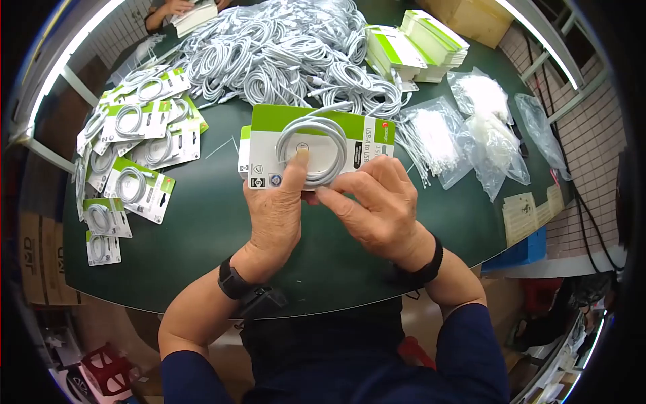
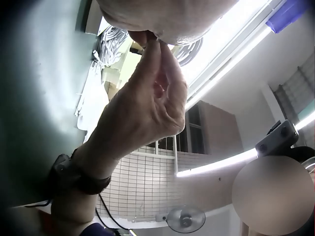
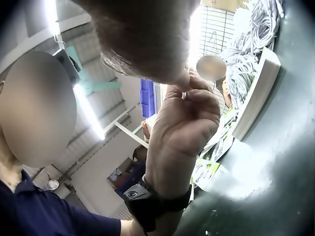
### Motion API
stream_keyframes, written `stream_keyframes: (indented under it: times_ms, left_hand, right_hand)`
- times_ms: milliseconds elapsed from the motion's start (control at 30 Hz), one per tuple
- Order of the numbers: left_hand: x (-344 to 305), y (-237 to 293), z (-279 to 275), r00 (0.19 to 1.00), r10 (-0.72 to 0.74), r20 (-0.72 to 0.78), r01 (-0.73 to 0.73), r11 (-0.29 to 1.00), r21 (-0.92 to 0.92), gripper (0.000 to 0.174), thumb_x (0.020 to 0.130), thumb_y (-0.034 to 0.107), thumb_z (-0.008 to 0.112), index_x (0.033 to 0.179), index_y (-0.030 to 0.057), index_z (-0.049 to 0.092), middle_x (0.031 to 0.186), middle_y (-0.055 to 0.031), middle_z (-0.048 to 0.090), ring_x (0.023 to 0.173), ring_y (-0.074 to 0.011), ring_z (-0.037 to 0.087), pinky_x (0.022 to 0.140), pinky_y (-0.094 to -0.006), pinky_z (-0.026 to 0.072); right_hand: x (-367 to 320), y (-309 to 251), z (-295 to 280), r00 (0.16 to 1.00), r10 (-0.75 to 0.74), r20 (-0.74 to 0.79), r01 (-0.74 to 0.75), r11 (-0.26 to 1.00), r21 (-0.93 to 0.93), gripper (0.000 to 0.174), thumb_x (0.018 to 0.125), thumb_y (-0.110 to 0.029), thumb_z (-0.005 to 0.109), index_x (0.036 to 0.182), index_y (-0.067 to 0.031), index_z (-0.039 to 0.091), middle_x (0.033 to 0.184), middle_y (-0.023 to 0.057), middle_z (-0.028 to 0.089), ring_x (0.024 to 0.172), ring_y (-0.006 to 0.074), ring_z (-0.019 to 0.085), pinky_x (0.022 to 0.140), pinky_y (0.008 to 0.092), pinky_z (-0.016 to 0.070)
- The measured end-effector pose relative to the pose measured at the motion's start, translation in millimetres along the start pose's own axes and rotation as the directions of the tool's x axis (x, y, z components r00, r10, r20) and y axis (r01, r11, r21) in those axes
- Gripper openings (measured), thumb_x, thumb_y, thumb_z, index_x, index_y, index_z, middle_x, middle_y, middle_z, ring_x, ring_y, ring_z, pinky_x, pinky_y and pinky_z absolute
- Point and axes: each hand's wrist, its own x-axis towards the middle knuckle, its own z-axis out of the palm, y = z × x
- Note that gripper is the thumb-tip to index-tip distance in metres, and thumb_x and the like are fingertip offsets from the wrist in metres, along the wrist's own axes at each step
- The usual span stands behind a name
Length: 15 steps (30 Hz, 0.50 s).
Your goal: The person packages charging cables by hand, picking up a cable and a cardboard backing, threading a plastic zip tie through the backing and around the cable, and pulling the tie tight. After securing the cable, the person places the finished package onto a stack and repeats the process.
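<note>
My left hand grips a green-and-white USB cable packaging card by its lower left, with the thumb lying over a coiled white cable on its front. Part of another card shows behind its left edge. At the card's bottom edge, just under the coil, the thumb and index fingertips of my right hand come together in a pinch. What they pinch is too small and covered to tell. In the left wrist view, the tips of this right hand are hidden behind my left hand.
Several carded cables lie piled on the left of the green table. A heap of coiled white cables covers the far side, beside stacks of blank cards. Bags of white cable ties lie at right. Another person's hand holds cards across the table.
</note>
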Motion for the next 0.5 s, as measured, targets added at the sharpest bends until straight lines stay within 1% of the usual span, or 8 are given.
stream_keyframes:
  times_ms: [33,133,167,267,333,433,467,500]
  left_hand:
    - [-1.2,-2.1,1.0,1.000,0.002,0.002,-0.002,1.000,-0.013,0.021,0.099,0.013,0.073,0.114,0.0019,0.066,0.091,-0.0046,0.070,0.066,-0.0091,0.064,0.049,-0.0248,0.0484]
    - [-3.4,-8.2,0.0,1.000,0.025,-0.016,-0.024,0.997,0.079,0.021,0.098,0.014,0.074,0.114,0.0014,0.067,0.093,-0.0044,0.070,0.069,-0.0090,0.065,0.052,-0.0242,0.0508]
    - [-2.7,-11.6,-1.9,0.999,0.025,-0.021,-0.024,0.997,0.070,0.021,0.098,0.014,0.074,0.114,0.0014,0.067,0.093,-0.0044,0.070,0.069,-0.0090,0.065,0.052,-0.0242,0.0508]
    - [0.2,-17.4,-6.5,0.990,0.142,-0.003,-0.140,0.977,0.162,0.023,0.098,0.014,0.075,0.114,0.0002,0.068,0.095,-0.0050,0.071,0.071,-0.0094,0.066,0.055,-0.0240,0.0531]
    - [-0.7,-18.2,-8.2,0.993,0.121,-0.005,-0.119,0.984,0.136,0.023,0.098,0.014,0.075,0.114,0.0000,0.068,0.095,-0.0050,0.072,0.072,-0.0096,0.067,0.056,-0.0243,0.0539]
    - [-2.5,-11.3,-8.4,0.997,0.082,-0.011,-0.081,0.993,0.085,0.024,0.097,0.014,0.075,0.115,-0.0003,0.068,0.097,-0.0050,0.072,0.074,-0.0099,0.068,0.058,-0.0251,0.0555]
    - [-3.3,-6.1,-8.1,0.999,0.050,-0.015,-0.049,0.996,0.076,0.024,0.097,0.014,0.076,0.115,-0.0003,0.068,0.097,-0.0049,0.072,0.075,-0.0099,0.069,0.059,-0.0255,0.0561]
    - [-3.8,-0.9,-7.9,1.000,0.017,-0.017,-0.015,0.998,0.068,0.025,0.097,0.014,0.076,0.115,-0.0003,0.068,0.097,-0.0049,0.072,0.076,-0.0099,0.069,0.060,-0.0259,0.0567]
  right_hand:
    - [-0.6,0.8,-0.2,1.000,0.009,0.011,-0.009,0.999,-0.039,0.023,0.072,-0.011,0.085,0.093,-0.0137,0.076,0.086,-0.0028,0.066,0.073,0.0190,0.058,0.063,0.0344,0.0425]
    - [-3.2,0.7,6.6,1.000,0.003,0.017,-0.002,0.998,-0.065,0.022,0.071,-0.013,0.085,0.092,-0.0135,0.076,0.084,-0.0028,0.065,0.073,0.0186,0.057,0.063,0.0346,0.0412]
    - [-4.0,1.1,8.7,1.000,0.006,0.016,-0.005,0.997,-0.072,0.022,0.071,-0.013,0.085,0.092,-0.0134,0.076,0.084,-0.0029,0.065,0.073,0.0184,0.056,0.063,0.0347,0.0406]
    - [-5.8,2.6,13.7,1.000,-0.013,0.021,0.015,0.996,-0.084,0.022,0.071,-0.013,0.084,0.091,-0.0129,0.076,0.085,-0.0023,0.065,0.072,0.0180,0.056,0.063,0.0344,0.0406]
    - [-6.0,1.2,13.9,0.999,-0.019,0.026,0.021,0.996,-0.087,0.022,0.070,-0.012,0.084,0.091,-0.0127,0.076,0.086,-0.0021,0.066,0.072,0.0178,0.056,0.063,0.0342,0.0407]
    - [-2.6,-6.4,6.2,0.995,-0.097,-0.004,0.097,0.995,0.022,0.024,0.069,-0.012,0.084,0.091,-0.0112,0.076,0.088,-0.0017,0.067,0.072,0.0175,0.057,0.063,0.0333,0.0411]
    - [-2.6,-8.9,5.5,0.995,-0.098,0.002,0.098,0.995,0.030,0.024,0.069,-0.012,0.084,0.091,-0.0112,0.076,0.088,-0.0017,0.067,0.072,0.0175,0.057,0.063,0.0333,0.0411]
    - [-2.8,-11.7,5.1,0.994,-0.111,0.007,0.109,0.990,0.092,0.025,0.068,-0.011,0.083,0.092,-0.0110,0.076,0.088,-0.0015,0.067,0.072,0.0176,0.057,0.063,0.0330,0.0414]
